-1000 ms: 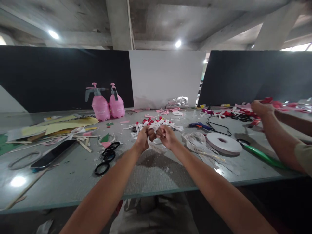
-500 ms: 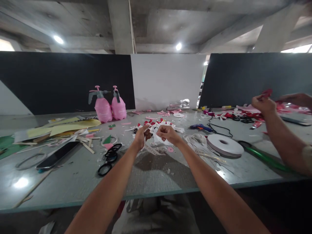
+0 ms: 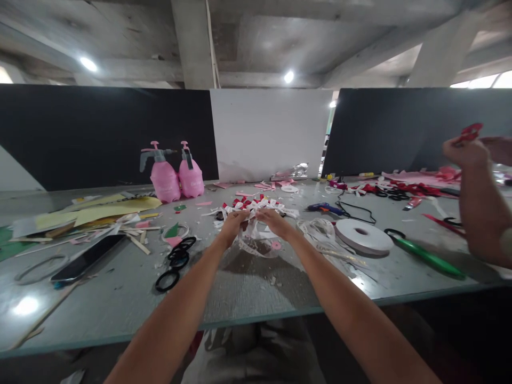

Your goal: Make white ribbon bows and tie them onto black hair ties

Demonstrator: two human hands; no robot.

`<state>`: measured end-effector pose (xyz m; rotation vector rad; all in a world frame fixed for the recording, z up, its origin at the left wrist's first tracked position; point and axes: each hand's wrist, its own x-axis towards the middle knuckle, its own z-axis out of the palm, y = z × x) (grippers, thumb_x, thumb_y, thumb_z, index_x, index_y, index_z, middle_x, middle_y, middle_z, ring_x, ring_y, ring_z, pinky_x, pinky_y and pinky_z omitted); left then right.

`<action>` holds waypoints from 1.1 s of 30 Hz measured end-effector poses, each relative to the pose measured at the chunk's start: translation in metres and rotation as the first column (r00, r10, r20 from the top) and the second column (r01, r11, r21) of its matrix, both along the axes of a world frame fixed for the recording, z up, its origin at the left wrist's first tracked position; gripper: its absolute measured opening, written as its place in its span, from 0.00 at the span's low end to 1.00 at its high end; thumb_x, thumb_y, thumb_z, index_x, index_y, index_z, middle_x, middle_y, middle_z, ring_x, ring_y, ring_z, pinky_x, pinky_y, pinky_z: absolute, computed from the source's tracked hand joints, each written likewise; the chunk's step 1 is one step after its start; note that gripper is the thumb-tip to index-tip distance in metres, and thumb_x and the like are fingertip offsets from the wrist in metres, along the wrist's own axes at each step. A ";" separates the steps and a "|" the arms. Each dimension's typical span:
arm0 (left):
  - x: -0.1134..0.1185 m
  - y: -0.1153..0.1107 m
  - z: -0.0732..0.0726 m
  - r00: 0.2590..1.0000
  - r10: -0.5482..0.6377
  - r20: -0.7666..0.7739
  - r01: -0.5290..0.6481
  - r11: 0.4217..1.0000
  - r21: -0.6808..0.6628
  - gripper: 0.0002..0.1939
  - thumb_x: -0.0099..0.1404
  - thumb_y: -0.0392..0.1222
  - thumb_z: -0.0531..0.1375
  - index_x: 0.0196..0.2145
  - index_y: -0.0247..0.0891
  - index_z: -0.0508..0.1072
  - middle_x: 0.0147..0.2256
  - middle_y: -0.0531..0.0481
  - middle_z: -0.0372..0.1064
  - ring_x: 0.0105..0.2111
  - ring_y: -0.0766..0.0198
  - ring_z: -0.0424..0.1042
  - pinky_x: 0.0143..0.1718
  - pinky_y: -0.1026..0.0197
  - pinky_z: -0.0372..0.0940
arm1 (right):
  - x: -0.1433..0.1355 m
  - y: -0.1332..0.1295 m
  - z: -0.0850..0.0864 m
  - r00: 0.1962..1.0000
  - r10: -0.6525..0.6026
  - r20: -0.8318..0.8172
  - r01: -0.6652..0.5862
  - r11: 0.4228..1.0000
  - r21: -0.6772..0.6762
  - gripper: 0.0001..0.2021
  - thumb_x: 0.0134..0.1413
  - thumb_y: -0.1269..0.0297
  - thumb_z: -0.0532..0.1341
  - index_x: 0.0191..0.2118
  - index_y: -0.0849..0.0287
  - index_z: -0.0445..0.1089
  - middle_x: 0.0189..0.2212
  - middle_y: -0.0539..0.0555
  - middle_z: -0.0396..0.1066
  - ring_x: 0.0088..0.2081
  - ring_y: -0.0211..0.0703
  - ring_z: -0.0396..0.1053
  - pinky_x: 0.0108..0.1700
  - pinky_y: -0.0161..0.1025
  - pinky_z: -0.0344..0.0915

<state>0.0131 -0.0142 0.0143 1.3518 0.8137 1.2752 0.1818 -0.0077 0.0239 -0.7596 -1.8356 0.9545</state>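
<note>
My left hand [image 3: 236,225] and my right hand [image 3: 273,221] are close together over the middle of the table, fingers closed on a white printed ribbon [image 3: 253,226]. Its lettered tail [image 3: 256,250] curls down toward the tabletop below my hands. Right behind my fingers lies a pile of red and white ribbon bows [image 3: 260,202]. A small pink disc [image 3: 276,245] is on the table by my right wrist. My fingertips partly hide how the ribbon is folded.
Black scissors [image 3: 176,261], a phone [image 3: 88,258] and yellow paper [image 3: 116,212] lie left. Two pink spray bottles [image 3: 166,181] stand behind. Right are a white ribbon roll [image 3: 363,237], a blue glue gun [image 3: 326,208] and a green tube-like object [image 3: 430,258]. A co-worker's hand [image 3: 466,152] holds something red.
My hands have come nearer each other, with the ribbon between them, and its tail now curls more. The co-worker's hand has risen and moved right with the red piece.
</note>
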 end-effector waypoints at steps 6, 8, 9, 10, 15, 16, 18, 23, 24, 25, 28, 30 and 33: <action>-0.005 0.002 0.001 0.997 0.021 -0.072 -0.017 0.998 0.060 0.23 0.52 0.58 0.63 0.20 0.34 0.67 0.19 0.55 0.59 0.20 0.72 0.56 0.23 0.65 0.51 | 0.005 -0.002 0.000 0.911 0.024 -0.411 -0.128 0.965 -0.227 0.19 0.47 0.50 0.65 0.23 0.57 0.59 0.17 0.44 0.58 0.18 0.31 0.55 0.23 0.33 0.54; -0.007 0.002 0.001 0.993 -0.010 -0.116 0.018 0.998 0.067 0.23 0.54 0.59 0.62 0.20 0.34 0.67 0.19 0.55 0.60 0.20 0.72 0.56 0.23 0.65 0.52 | 0.010 -0.001 0.002 0.845 -0.014 -0.534 -0.175 0.937 -0.302 0.19 0.44 0.52 0.67 0.25 0.56 0.56 0.16 0.41 0.51 0.15 0.29 0.47 0.18 0.31 0.45; -0.009 0.002 0.001 0.991 -0.026 -0.132 0.036 0.997 0.074 0.23 0.55 0.58 0.62 0.20 0.34 0.67 0.19 0.54 0.61 0.20 0.72 0.58 0.23 0.65 0.53 | 0.012 0.000 0.003 0.820 -0.038 -0.571 -0.180 0.930 -0.321 0.20 0.43 0.53 0.68 0.25 0.56 0.55 0.15 0.40 0.48 0.15 0.28 0.43 0.17 0.30 0.41; -0.009 0.003 0.001 0.989 -0.046 -0.140 0.058 0.995 0.077 0.22 0.55 0.58 0.62 0.21 0.34 0.68 0.19 0.54 0.62 0.20 0.72 0.59 0.24 0.66 0.54 | 0.014 0.001 0.004 0.796 -0.062 -0.602 -0.178 0.927 -0.331 0.21 0.42 0.54 0.68 0.24 0.56 0.53 0.15 0.40 0.46 0.15 0.27 0.40 0.16 0.30 0.38; -0.012 0.006 -0.001 0.987 -0.129 -0.098 0.126 0.991 -0.036 0.17 0.54 0.51 0.65 0.33 0.33 0.72 0.28 0.51 0.70 0.21 0.71 0.66 0.23 0.66 0.61 | 0.030 0.009 0.009 0.650 -0.132 -0.749 -0.194 0.923 -0.331 0.24 0.40 0.56 0.69 0.22 0.56 0.49 0.14 0.39 0.42 0.15 0.27 0.36 0.15 0.30 0.36; -0.012 0.007 -0.001 0.989 -0.115 -0.092 0.110 0.992 -0.060 0.18 0.53 0.49 0.65 0.37 0.34 0.72 0.30 0.50 0.71 0.21 0.71 0.66 0.22 0.66 0.62 | 0.034 0.010 0.010 0.620 -0.139 -0.772 -0.202 0.923 -0.329 0.24 0.40 0.56 0.69 0.22 0.56 0.50 0.14 0.39 0.42 0.15 0.27 0.35 0.14 0.30 0.36; -0.014 0.008 -0.001 0.992 -0.076 -0.098 0.068 0.994 -0.083 0.20 0.54 0.48 0.65 0.42 0.34 0.72 0.32 0.49 0.72 0.20 0.72 0.66 0.21 0.65 0.63 | 0.042 0.010 0.013 0.572 -0.148 -0.807 -0.218 0.920 -0.324 0.22 0.42 0.53 0.69 0.23 0.56 0.53 0.14 0.38 0.42 0.14 0.27 0.35 0.13 0.30 0.36; -0.020 0.012 0.001 0.992 0.033 -0.119 -0.037 0.999 -0.032 0.19 0.53 0.51 0.65 0.35 0.32 0.72 0.28 0.50 0.70 0.19 0.72 0.65 0.19 0.66 0.64 | 0.058 0.008 0.018 0.506 -0.169 -0.846 -0.214 0.925 -0.313 0.18 0.47 0.52 0.66 0.26 0.57 0.58 0.13 0.38 0.43 0.13 0.28 0.37 0.13 0.29 0.37; -0.021 0.013 0.001 0.991 0.062 -0.114 -0.065 0.998 -0.022 0.19 0.52 0.52 0.66 0.33 0.32 0.72 0.27 0.50 0.69 0.19 0.72 0.65 0.20 0.66 0.64 | 0.060 0.007 0.018 0.506 -0.176 -0.844 -0.195 0.930 -0.311 0.17 0.47 0.53 0.66 0.25 0.57 0.58 0.13 0.38 0.43 0.13 0.28 0.37 0.13 0.29 0.38; -0.022 0.014 0.001 0.990 0.089 -0.105 -0.092 0.996 -0.016 0.20 0.51 0.53 0.66 0.32 0.32 0.71 0.26 0.51 0.69 0.19 0.72 0.65 0.20 0.66 0.64 | 0.061 0.008 0.018 0.518 -0.187 -0.835 -0.169 0.934 -0.314 0.17 0.47 0.53 0.66 0.25 0.57 0.58 0.12 0.38 0.43 0.13 0.28 0.37 0.13 0.29 0.38; -0.024 0.017 0.001 0.986 0.153 -0.067 -0.153 0.988 -0.002 0.22 0.49 0.56 0.66 0.31 0.33 0.70 0.27 0.51 0.68 0.19 0.72 0.65 0.20 0.67 0.64 | 0.059 0.012 0.015 0.627 -0.287 -0.724 -0.010 0.927 -0.376 0.17 0.45 0.51 0.65 0.25 0.58 0.61 0.11 0.38 0.43 0.13 0.27 0.37 0.13 0.30 0.37; -0.024 0.018 0.001 0.982 0.178 -0.063 -0.177 0.984 0.023 0.22 0.49 0.56 0.66 0.31 0.33 0.70 0.26 0.52 0.67 0.20 0.72 0.65 0.19 0.68 0.63 | 0.053 0.017 0.011 0.705 -0.409 -0.579 0.195 0.898 -0.395 0.19 0.45 0.48 0.65 0.24 0.59 0.63 0.10 0.40 0.48 0.12 0.27 0.42 0.14 0.30 0.40; -0.023 0.018 0.001 0.973 0.206 -0.105 -0.199 0.977 0.077 0.21 0.49 0.56 0.66 0.30 0.34 0.70 0.21 0.55 0.64 0.19 0.71 0.64 0.18 0.69 0.61 | 0.046 0.022 0.006 0.767 -0.505 -0.395 0.406 0.860 -0.310 0.24 0.47 0.41 0.60 0.27 0.61 0.69 0.17 0.48 0.64 0.16 0.31 0.57 0.17 0.30 0.52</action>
